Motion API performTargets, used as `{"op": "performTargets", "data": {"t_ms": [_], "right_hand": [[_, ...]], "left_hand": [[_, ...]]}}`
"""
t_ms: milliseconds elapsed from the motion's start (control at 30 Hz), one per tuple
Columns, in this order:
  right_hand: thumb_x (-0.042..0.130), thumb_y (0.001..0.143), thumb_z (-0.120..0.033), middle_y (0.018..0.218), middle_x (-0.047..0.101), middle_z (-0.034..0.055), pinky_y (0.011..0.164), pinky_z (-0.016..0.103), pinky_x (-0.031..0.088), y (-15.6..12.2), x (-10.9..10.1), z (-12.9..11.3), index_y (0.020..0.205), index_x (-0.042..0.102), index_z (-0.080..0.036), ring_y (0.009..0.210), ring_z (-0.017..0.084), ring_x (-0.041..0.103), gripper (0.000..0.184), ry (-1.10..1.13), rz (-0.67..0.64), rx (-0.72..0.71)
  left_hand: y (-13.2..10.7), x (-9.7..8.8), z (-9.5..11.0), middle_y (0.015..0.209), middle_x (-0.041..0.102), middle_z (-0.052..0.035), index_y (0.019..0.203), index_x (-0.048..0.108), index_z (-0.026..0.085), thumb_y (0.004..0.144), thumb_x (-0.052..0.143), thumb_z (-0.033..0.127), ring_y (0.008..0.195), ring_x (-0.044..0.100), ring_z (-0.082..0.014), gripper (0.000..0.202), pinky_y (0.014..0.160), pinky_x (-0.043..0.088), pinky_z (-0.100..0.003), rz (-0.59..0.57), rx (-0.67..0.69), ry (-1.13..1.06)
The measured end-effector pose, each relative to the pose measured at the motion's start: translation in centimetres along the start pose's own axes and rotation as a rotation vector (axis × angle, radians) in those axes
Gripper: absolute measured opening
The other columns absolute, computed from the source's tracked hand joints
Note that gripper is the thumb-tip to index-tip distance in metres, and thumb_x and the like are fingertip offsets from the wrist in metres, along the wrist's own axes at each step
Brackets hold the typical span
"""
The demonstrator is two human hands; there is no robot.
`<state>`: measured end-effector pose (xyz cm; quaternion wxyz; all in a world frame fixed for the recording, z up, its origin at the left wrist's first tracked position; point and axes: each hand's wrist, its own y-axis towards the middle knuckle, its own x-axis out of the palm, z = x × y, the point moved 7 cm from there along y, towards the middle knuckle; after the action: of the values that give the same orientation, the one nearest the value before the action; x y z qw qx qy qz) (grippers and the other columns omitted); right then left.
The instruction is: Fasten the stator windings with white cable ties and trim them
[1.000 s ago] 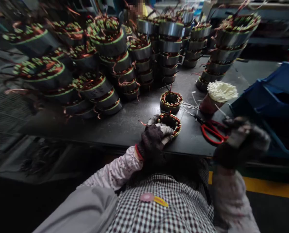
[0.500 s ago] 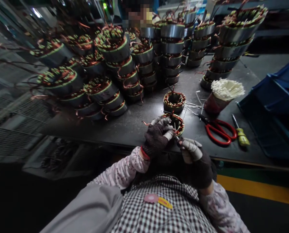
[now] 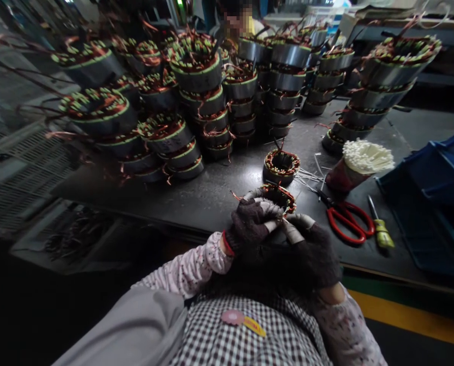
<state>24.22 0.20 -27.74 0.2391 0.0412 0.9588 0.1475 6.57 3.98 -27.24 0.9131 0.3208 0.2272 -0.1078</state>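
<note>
A small motor stator (image 3: 281,194) with copper windings lies near the front edge of the dark workbench (image 3: 212,195). My left hand (image 3: 252,223), in a dark glove with taped fingertips, curls round its near rim. My right hand (image 3: 311,244), gloved the same way, is closed right beside the left, fingertips pressed at the stator's near side; what it pinches is hidden. A second stator (image 3: 281,165) sits just behind.
Tall stacks of stators (image 3: 196,96) fill the back and left of the bench. Red-handled scissors (image 3: 345,221), a yellow-handled screwdriver (image 3: 381,231) and a cup of white sticks (image 3: 358,162) lie to the right, with blue bins (image 3: 436,188) beyond. A person stands behind the stacks.
My right hand came from the far right by the scissors to the stator and now presses against my left hand. The screwdriver lies on the bench. The view shifted slightly.
</note>
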Motion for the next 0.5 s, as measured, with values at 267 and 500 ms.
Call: {"op": "performTargets", "data": {"t_ms": [267,500], "right_hand": [[0.074,0.108,-0.019,0.114,0.088,0.0059,0.093,0.041,0.073,-0.8,-1.1,-4.9,0.117,0.089,-0.032,0.107,0.026,0.083,0.022,-0.177,0.189,-0.536],[0.075,0.11,-0.04,0.097,0.085,0.0032,0.079,0.04,0.072,-1.7,-0.8,-1.3,0.106,0.081,-0.028,0.087,0.024,0.08,0.014,0.23,0.066,-0.109]], "left_hand": [[0.3,-0.2,0.3,0.103,0.093,-0.001,0.103,0.089,0.024,0.1,0.08,0.024,0.105,0.089,-0.0249,0.009,0.137,0.049,-0.058,0.002,0.06,-0.024],[0.0,-0.2,0.5,0.126,0.092,-0.0061,0.118,0.088,0.025,0.107,0.077,0.031,0.129,0.085,-0.0285,0.016,0.141,0.048,-0.059,-0.085,0.062,0.145]]}}
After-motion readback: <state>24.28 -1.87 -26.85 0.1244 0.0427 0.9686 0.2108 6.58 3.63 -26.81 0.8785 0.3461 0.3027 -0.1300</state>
